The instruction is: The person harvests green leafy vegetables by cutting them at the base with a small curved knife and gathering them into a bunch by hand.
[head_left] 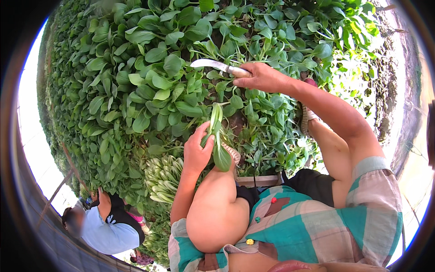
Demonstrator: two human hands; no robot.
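Note:
My left hand (198, 146) holds a cut leafy green plant (217, 124) between thumb and fingers, its pale stem end up and a broad leaf hanging down past my thumb. My right hand (260, 77) grips the light handle of a knife with a curved blade (210, 64). The blade points left, just above the low leaves of the growing greens (190, 81). Beside my left forearm lies a pile of cut greens (163, 178) with their pale stem ends showing.
Dense rows of leafy greens (112, 74) spread ahead and to the left. A wooden edge (260, 181), perhaps of a low seat, shows between my legs. Another person (112, 227) in a light blue top bends over the plants at lower left. Bare soil (387, 78) runs along the right.

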